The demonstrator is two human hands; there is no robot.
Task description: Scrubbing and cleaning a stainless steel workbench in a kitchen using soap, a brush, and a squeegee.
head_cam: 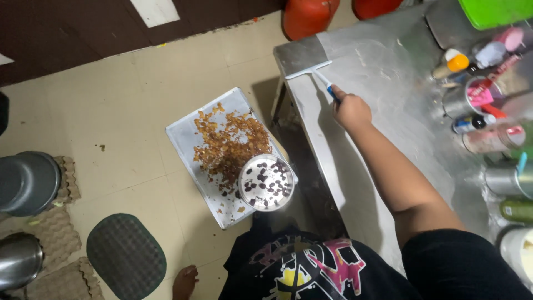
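Observation:
My right hand (351,109) is shut on the blue handle of a small white squeegee (308,70). Its blade lies near the far left corner of a wet steel counter (383,55). Just off the counter's left edge is a flat metal tray (186,136) strewn with orange-brown food scraps (227,141). A round metal bowl (265,183) holding dark pieces sits on the tray's near corner. What holds the tray up is hidden. My left hand is out of sight.
Bottles, cans and jars (483,94) crowd the counter's right side, under a green lid (497,11). Two orange containers (308,16) stand on the floor beyond it. Metal pots (28,180) on egg cartons (66,178) and a dark oval mat (126,255) lie left. My bare foot (185,280) shows below.

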